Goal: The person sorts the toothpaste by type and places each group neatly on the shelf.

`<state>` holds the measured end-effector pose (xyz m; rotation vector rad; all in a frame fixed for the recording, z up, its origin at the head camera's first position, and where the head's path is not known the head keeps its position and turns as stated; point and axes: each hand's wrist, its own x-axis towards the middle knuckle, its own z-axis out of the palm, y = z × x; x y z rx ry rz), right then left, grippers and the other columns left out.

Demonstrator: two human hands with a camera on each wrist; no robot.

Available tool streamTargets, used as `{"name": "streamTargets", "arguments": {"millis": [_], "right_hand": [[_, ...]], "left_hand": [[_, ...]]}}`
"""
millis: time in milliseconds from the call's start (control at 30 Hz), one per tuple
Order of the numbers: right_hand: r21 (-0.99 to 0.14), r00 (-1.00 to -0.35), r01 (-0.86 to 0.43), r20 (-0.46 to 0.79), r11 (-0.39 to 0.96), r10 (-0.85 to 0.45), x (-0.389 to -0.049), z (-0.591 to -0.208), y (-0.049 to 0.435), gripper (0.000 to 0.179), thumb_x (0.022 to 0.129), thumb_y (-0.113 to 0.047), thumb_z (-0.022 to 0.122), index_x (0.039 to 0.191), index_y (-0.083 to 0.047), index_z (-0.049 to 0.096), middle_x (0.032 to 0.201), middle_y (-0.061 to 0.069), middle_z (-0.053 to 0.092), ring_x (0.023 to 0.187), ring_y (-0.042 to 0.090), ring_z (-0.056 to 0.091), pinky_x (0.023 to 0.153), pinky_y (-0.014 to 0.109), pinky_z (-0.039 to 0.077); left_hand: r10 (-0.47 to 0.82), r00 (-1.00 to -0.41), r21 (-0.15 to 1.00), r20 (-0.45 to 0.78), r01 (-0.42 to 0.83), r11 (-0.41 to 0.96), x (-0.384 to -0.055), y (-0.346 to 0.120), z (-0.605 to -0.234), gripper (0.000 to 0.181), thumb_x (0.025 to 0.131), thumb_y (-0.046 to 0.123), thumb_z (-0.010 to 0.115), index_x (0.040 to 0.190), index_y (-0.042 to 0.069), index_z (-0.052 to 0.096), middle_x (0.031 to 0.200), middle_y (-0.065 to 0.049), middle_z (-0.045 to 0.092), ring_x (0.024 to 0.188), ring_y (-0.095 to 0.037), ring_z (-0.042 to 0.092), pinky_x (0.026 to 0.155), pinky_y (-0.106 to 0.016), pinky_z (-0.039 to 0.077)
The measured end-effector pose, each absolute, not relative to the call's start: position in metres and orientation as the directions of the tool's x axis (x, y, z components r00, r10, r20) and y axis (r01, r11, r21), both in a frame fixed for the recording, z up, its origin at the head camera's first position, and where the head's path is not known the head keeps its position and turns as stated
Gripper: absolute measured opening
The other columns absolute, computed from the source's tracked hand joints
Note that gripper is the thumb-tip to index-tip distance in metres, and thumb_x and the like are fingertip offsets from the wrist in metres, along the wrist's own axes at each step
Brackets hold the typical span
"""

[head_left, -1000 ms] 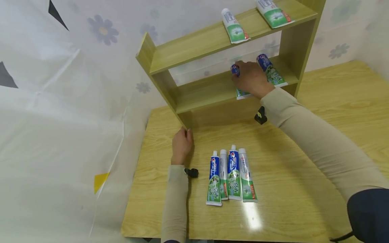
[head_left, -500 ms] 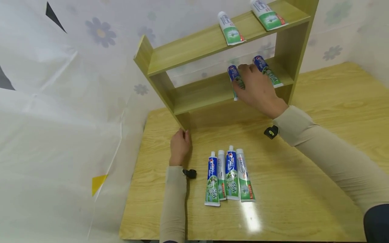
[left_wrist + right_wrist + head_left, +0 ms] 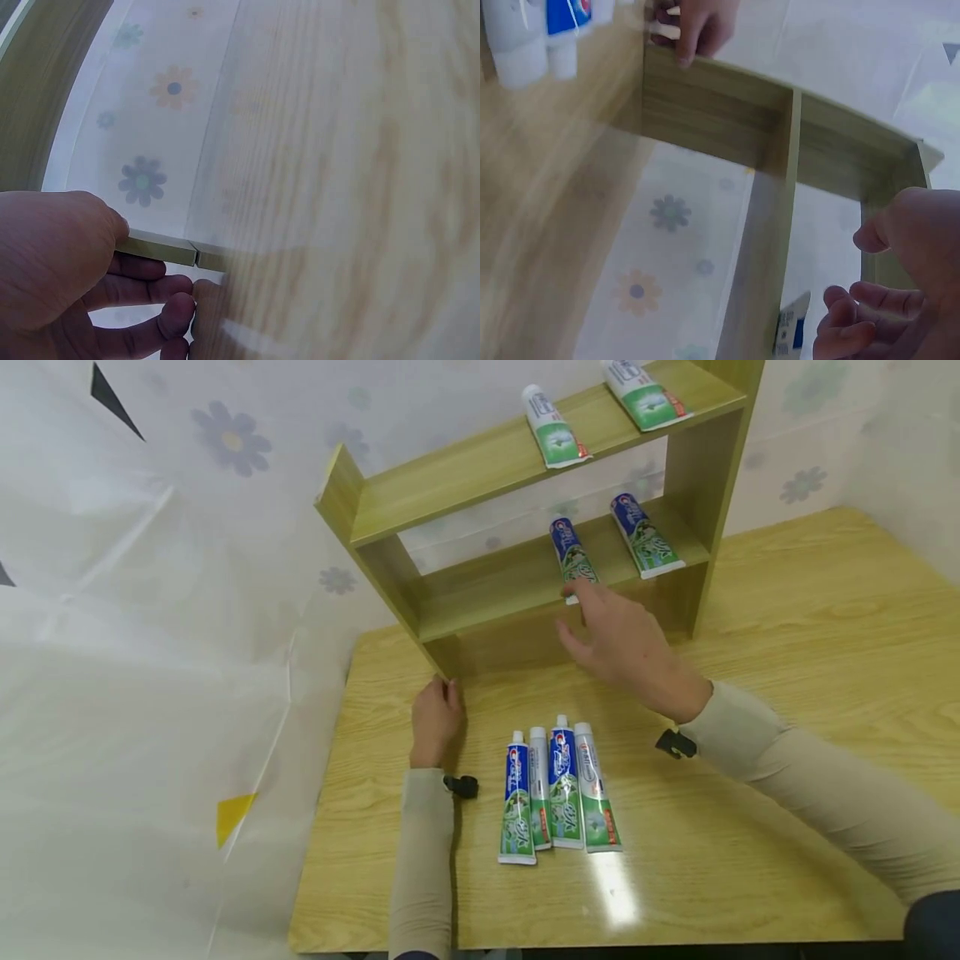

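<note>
My right hand [image 3: 626, 643] hovers in front of the wooden shelf unit [image 3: 480, 602], thumb and fingers spread with nothing between them. Its fingertips overlap the lower end of a blue-and-green toothpaste tube [image 3: 572, 553] on the lower shelf. A matching toothpaste tube [image 3: 645, 535] lies to the right on that shelf. My left hand [image 3: 435, 718] grips the unit's bottom left corner; in the left wrist view its thumb [image 3: 101, 217] lies over the board edge and the fingers curl below. The right wrist view shows the crimped end of a tube [image 3: 791, 330] at the shelf edge.
Two white-and-green tubes [image 3: 553, 431] [image 3: 647, 397] lie on the top shelf. Several tubes, blue ones [image 3: 517, 810] and white ones [image 3: 596, 785] alternating, lie side by side on the wooden table [image 3: 360, 877]. A flowered covering [image 3: 232, 439] hangs behind the unit.
My right hand has let go of the left tube on the lower shelf and drawn back toward me, leaving it lying there. My left hand stays at the unit's corner. The view has shifted slightly.
</note>
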<state>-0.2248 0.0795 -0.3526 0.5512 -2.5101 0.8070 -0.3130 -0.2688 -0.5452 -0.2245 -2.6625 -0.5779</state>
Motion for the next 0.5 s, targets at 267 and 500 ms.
{"name": "streamTargets", "arguments": {"millis": [267, 500], "right_hand": [[-0.451, -0.851, -0.496, 0.425, 0.742, -0.31, -0.198, -0.38, 0.07, 0.032, 0.107, -0.02, 0.064, 0.131, 0.001, 0.059, 0.065, 0.001, 0.056, 0.046, 0.01, 0.039, 0.045, 0.024, 0.028], [-0.456, -0.887, -0.455, 0.302, 0.765, -0.348, -0.182, -0.407, 0.064, 0.032, 0.106, -0.023, 0.068, 0.13, -0.002, 0.06, 0.059, -0.004, 0.049, 0.043, 0.007, 0.036, 0.043, 0.021, 0.026]], "left_hand": [[0.06, -0.911, 0.376, 0.409, 0.228, 0.898, -0.313, -0.268, -0.543, 0.034, 0.113, 0.033, 0.052, 0.092, 0.009, 0.062, 0.079, -0.014, 0.067, 0.069, -0.035, 0.065, 0.065, -0.052, 0.052], [0.057, -0.912, 0.378, 0.405, 0.224, 0.898, -0.314, -0.271, -0.547, 0.037, 0.114, 0.036, 0.05, 0.091, 0.01, 0.061, 0.077, -0.012, 0.065, 0.067, -0.032, 0.063, 0.062, -0.049, 0.051]]}}
